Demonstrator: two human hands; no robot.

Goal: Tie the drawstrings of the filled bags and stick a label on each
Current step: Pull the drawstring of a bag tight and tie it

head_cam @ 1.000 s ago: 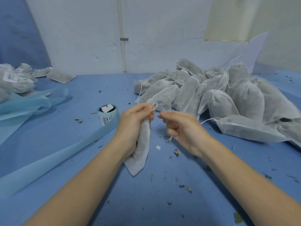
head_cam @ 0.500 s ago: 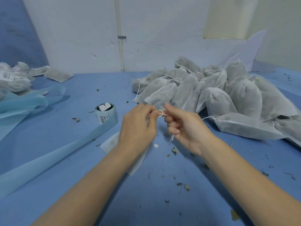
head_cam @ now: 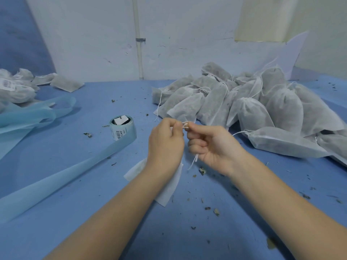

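Far left of the label roll (head_cam: 122,128), a labelled bag (head_cam: 15,91) shows a barcode sticker, print too small to read. The roll itself carries a barcode, standing on the blue table (head_cam: 75,212) before a white wall. Right of the roll, the left hand (head_cam: 166,142) grips a white bag (head_cam: 170,186); the right hand (head_cam: 210,145) pinches its drawstring (head_cam: 185,125). Further right, filled bags (head_cam: 253,106) piled, dark contents showing through.

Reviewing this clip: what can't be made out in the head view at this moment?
- Bag: mostly hidden behind the left hand and forearm.
- Drawstring knot: too small, covered by fingers of both hands; right hand.
- Label roll print: too small to read.
- Labelled bags: cut by left edge.
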